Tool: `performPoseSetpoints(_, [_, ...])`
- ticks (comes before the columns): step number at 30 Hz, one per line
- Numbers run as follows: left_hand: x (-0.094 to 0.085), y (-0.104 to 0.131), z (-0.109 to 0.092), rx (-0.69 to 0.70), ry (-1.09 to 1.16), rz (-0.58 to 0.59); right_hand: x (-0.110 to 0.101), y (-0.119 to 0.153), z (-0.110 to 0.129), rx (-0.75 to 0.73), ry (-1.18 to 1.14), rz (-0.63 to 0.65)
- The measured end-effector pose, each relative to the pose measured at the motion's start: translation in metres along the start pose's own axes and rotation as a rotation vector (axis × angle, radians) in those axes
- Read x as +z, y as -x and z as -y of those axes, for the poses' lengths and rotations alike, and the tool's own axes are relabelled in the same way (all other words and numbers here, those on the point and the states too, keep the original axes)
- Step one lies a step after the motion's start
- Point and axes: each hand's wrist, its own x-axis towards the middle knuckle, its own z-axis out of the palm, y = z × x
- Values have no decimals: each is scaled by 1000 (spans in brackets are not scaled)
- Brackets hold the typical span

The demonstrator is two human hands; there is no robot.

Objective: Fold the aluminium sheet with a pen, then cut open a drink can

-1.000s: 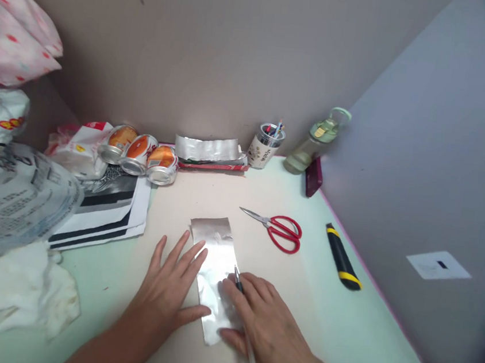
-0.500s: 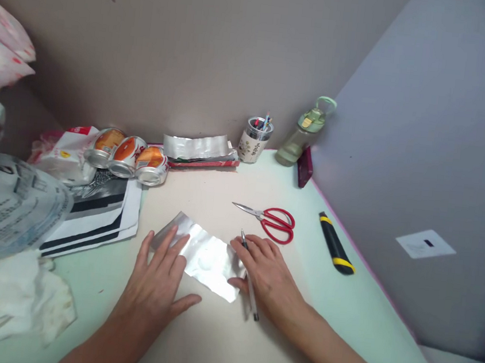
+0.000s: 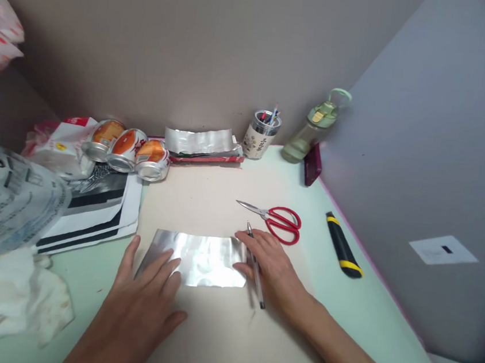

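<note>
A shiny silver metal sheet (image 3: 208, 260) lies on the pale table in front of me, its long sides running roughly left to right. Over its left end my left hand (image 3: 146, 293) is spread, fingertips resting on the metal. My right hand (image 3: 272, 265) holds a clear pen (image 3: 259, 281) with its tip pointing away from me. The thumb and fingers of that hand also touch the sheet's right edge. Just beyond the right hand lie red-handled scissors (image 3: 283, 223), blades pointing left.
A black and yellow utility knife (image 3: 343, 244) lies to the right. Along the back stand a pen cup (image 3: 257, 142), a green bottle (image 3: 310, 132) and more metal strips (image 3: 201, 142). Orange and white cans (image 3: 126, 151), papers (image 3: 131, 210) and a white cloth (image 3: 17, 302) are leftward.
The sheet has turned from a slant to nearly level across the table. My left hand has shifted slightly toward me and left; the right hand still holds the pen. The view has tilted slightly.
</note>
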Motion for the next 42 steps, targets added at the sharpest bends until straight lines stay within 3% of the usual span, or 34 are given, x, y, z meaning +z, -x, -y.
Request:
performPoseSetpoints(4, [-9, 5, -10, 55, -22, -64, 3, 0, -3, 7, -28, -30])
performPoseSetpoints(9, [-12, 2, -37, 176, -78, -117, 4, 0, -4, -5, -49, -51])
performPoseSetpoints(15, [-5, -14, -61, 185, -33, -27, 5, -1, -6, -12, -66, -58])
performPoseSetpoints(19, [7, -11, -69, 147, 57, 44, 5, 0, -5, -14, -73, -49])
performPoseSetpoints(25, [24, 0, -76, 129, 138, 127, 5, 0, -4, -9, -87, -48])
performPoseSetpoints(31, [23, -2, -75, 167, 74, 140, -2, 0, -4, 55, -149, -86])
performPoseSetpoints(36, [22, -5, -78, 160, 39, 164, -17, 7, 2, 140, -397, -211])
performPoseSetpoints(42, [24, -5, -80, 119, 16, 192, -18, 5, 14, 357, -866, 3])
